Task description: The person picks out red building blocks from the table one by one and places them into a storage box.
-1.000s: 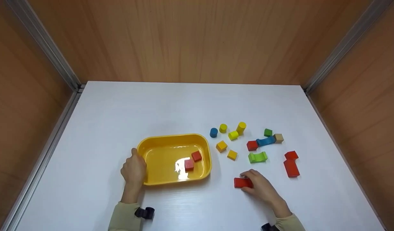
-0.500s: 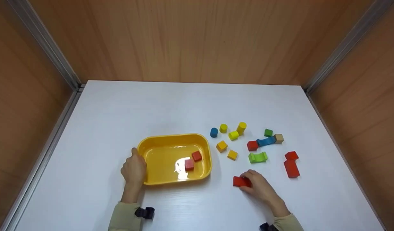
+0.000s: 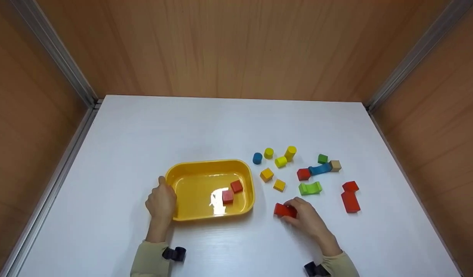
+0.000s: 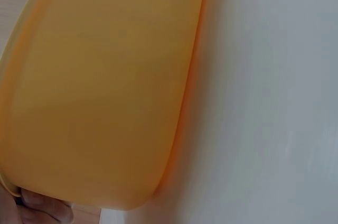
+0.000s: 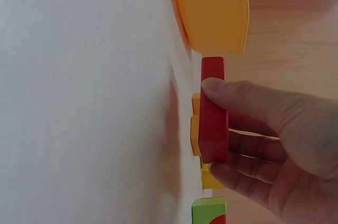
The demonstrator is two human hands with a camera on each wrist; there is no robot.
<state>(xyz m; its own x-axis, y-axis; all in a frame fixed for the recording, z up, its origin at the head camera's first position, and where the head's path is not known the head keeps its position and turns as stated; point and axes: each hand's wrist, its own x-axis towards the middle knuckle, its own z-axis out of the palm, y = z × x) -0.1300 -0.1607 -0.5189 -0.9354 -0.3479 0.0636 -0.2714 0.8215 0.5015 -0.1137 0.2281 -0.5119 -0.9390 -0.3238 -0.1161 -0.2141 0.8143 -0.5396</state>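
My right hand [image 3: 306, 218] holds a red rectangular block [image 3: 283, 210] to the right of the yellow tray [image 3: 192, 192]. In the right wrist view the thumb lies across one face of the red block [image 5: 213, 118], the fingers wrap behind and under it, and its shadow falls apart from it on the table. On the tray's left side, my left hand [image 3: 161, 201] grips the rim. Only the tips of its fingers [image 4: 45, 208] show at the tray's corner in the left wrist view. Two red cubes [image 3: 236, 186] lie inside the tray, towards its right end.
Yellow cylinders [image 3: 290, 153], a blue cylinder [image 3: 257, 158] and orange cubes [image 3: 266, 175] lie right of the tray. Farther right are a green arch block [image 3: 310, 188], a blue arch block [image 3: 320, 169] and more red blocks [image 3: 351, 202]. Wooden walls [image 3: 236, 50] enclose the white table.
My right hand has moved left and slightly away from me with the red block, bringing it closer to the tray. My left hand and the tray stay in place.
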